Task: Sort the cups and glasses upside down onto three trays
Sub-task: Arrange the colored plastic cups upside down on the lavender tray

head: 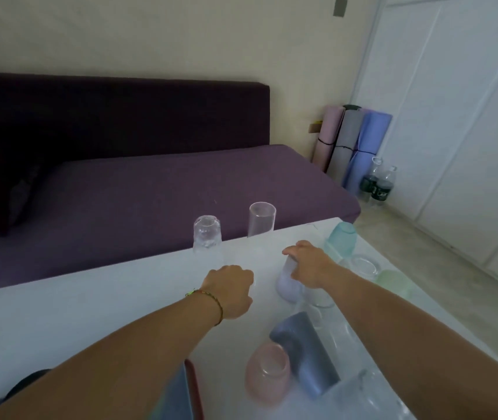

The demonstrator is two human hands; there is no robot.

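Lavender cup (286, 287): stands on the white table (90, 313), near its middle, just left of the main cluster of cups. Right hand (308, 265) comes over it from above, fingers curled round its upper end and clamped on it. Whether the cup is mouth-up or mouth-down cannot be told; the hand covers the top.

Left hand (229, 289): just beside the cup, on its left. Knuckles face the camera and the fingers are tucked out of sight, so it is unclear if it holds anything.

Around:
- grey-blue cup (305, 350) on its side, touching a pink cup (267, 371)
- teal cup (343, 237), green cup (393, 283) and clear glass (363, 266) to the right
- textured clear glass (207, 234) and tall pink glass (261, 221) at the far edge
- what looks like a tray edge (191, 389) at the near edge, red rim, mostly behind the left forearm

Step, as judged: picking up one cup; sorting is barely begun, since nothing shows on a tray.

Next move calls for lifting the cup clear of its neighbours, turning it mouth-down if needed, and bringing it back to the tray. The trays probably need laying out first.
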